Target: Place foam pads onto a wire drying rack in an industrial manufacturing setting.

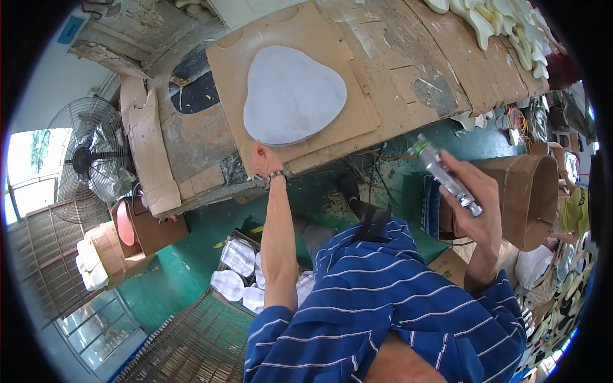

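A white, rounded three-lobed pad (294, 96) lies flat on a sheet of cardboard (233, 70) on the workbench. My left hand (263, 161) is closed just below the pad's lower left edge, over the near edge of the cardboard. Whatever its curled fingers hold, if anything, is hidden. Out to the right, beyond the bench's front edge, my right hand (476, 195) grips a silver cylindrical tool (447, 179) with a green end. That green end points up and left, toward the bench; the tool's exact kind does not show.
Pale curved pieces (485, 19) are heaped at the bench's far right. A large fan (83, 159) stands at left. Below the bench on the left are white pads (239, 258) in a crate and a cardboard box (147, 223). An open carton (523, 191) stands at right.
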Motion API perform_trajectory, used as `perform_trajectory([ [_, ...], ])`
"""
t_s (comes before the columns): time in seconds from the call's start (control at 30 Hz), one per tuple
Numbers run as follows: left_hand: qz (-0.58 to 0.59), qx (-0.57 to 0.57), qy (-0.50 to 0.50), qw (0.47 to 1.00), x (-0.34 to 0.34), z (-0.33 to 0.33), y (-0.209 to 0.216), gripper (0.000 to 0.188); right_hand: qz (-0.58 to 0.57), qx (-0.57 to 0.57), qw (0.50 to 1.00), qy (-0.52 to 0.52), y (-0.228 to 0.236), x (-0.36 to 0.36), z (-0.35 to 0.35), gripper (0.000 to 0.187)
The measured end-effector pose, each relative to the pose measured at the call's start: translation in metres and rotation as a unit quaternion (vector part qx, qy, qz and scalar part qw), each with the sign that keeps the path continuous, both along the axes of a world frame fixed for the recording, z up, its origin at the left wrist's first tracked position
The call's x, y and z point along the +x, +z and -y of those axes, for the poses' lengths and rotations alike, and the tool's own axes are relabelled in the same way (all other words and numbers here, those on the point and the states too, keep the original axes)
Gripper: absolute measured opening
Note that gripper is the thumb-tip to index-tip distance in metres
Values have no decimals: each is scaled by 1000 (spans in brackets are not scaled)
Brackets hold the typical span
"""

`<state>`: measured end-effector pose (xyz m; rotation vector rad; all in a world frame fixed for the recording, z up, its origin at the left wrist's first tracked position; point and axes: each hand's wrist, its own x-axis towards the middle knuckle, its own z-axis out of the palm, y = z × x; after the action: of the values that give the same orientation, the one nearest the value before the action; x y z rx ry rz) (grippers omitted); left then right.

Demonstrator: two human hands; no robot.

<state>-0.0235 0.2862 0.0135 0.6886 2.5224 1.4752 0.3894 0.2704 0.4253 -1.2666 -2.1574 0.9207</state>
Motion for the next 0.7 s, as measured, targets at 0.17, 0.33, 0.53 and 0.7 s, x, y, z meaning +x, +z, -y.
perform_trajectory([
  [0.17, -51, -90, 47, 994, -9, -18, 5, 27, -76, -109, 989, 57, -11, -12, 7, 73],
  [0.33, -5, -175, -23, 984, -1, -9, 26, 40, -77, -103, 990, 56, -15, -7, 5, 74],
  [0.53, -115, -233, -74, 963, -3, -17, 44, 49, -47, -69, 996, 29, -8, 7, -11, 68],
  [0.7, -83, -232, -88, 965, -9, -20, 47, 43, -56, -3, 998, 2, -12, 0, -19, 69],
])
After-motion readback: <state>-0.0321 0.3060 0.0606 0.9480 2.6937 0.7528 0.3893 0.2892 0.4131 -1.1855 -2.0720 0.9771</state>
